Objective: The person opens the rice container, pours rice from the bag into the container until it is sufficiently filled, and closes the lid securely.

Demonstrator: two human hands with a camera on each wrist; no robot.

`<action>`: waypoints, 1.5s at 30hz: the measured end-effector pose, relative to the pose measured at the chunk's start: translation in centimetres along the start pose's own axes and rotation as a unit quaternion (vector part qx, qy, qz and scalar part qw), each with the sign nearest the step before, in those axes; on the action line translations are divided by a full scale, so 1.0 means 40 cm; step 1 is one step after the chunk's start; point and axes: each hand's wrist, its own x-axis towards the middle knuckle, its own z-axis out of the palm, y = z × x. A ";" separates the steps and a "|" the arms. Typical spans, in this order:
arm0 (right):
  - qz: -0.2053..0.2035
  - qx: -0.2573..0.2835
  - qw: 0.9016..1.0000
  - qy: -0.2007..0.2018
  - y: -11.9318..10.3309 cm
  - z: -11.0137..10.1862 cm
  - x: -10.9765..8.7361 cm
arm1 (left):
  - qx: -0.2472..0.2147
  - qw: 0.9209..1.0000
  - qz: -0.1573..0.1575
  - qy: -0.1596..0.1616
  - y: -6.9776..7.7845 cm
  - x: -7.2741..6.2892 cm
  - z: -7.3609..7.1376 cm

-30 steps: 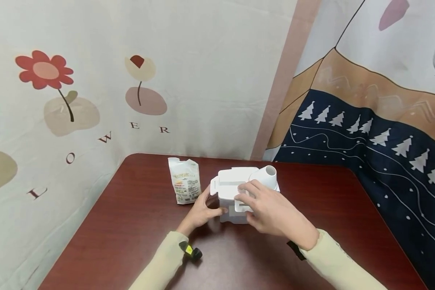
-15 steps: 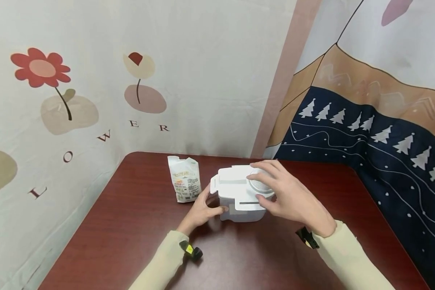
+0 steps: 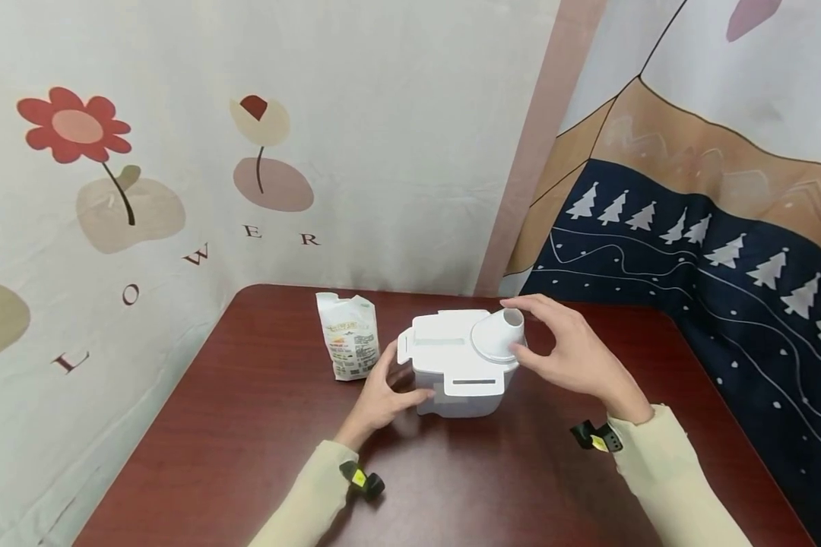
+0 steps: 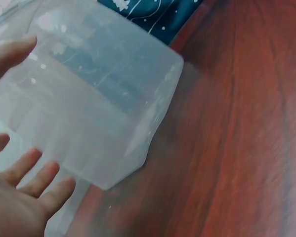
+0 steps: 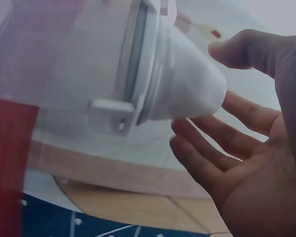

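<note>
A translucent plastic storage container (image 3: 461, 404) with a white lid (image 3: 441, 338) stands on the table. A tapered white spout (image 3: 502, 334) rises from the lid's right end, its round mouth uncovered. My left hand (image 3: 381, 395) holds the container's left end, thumb on the front wall; the other fingers are partly hidden in the head view. In the left wrist view, its thumb and fingers span the end wall. Loosely around the spout is my right hand (image 3: 571, 349), fingers spread and thumb apart; whether a fingertip touches it is unclear.
A white printed packet (image 3: 349, 338) stands upright left of the container, close behind my left hand. Both rest on a dark red wooden table (image 3: 246, 448). A printed curtain (image 3: 397, 152) hangs behind the table's far edge, and another part runs along the right.
My right hand has shifted right, from over the lid's front and the spout to the spout's right side, uncovering lid and spout. The left hand and the container stay nearly in place.
</note>
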 end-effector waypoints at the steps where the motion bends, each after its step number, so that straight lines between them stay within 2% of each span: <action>1: 0.006 0.012 1.000 -0.004 0.008 0.000 -0.001 | -0.003 1.000 0.000 0.008 0.000 -0.002 0.004; 7: 0.023 0.071 0.997 -0.018 0.037 -0.001 -0.004 | -0.014 0.999 -0.012 0.037 0.003 -0.009 0.024; 12: 0.029 0.078 0.996 -0.013 0.036 0.003 -0.011 | -0.016 0.999 -0.018 0.033 0.003 -0.006 0.021; 18: 0.030 0.074 0.997 0.005 0.016 0.010 -0.023 | -0.013 1.000 -0.009 0.013 0.004 0.005 0.007; 23: 0.043 0.065 0.997 0.015 0.001 0.015 -0.034 | -0.008 1.000 -0.003 -0.016 0.003 0.022 0.000; 30: 0.052 0.050 0.997 0.022 -0.016 0.018 -0.042 | 0.006 0.998 -0.028 -0.059 0.006 0.039 -0.014; 34: 0.048 0.053 0.997 0.013 -0.014 0.015 -0.036 | 0.005 0.997 -0.030 -0.069 0.005 0.041 -0.020; 38: 0.034 0.054 0.998 -0.006 -0.005 0.010 -0.025 | 0.001 0.998 -0.021 -0.054 0.001 0.034 -0.016; 42: 0.014 0.054 0.998 -0.027 0.005 0.007 -0.018 | 0.010 1.000 -0.008 -0.020 0.000 0.018 -0.004; 45: 0.001 0.063 0.997 -0.039 0.013 0.009 -0.014 | 0.024 1.000 -0.012 0.007 0.003 0.003 0.008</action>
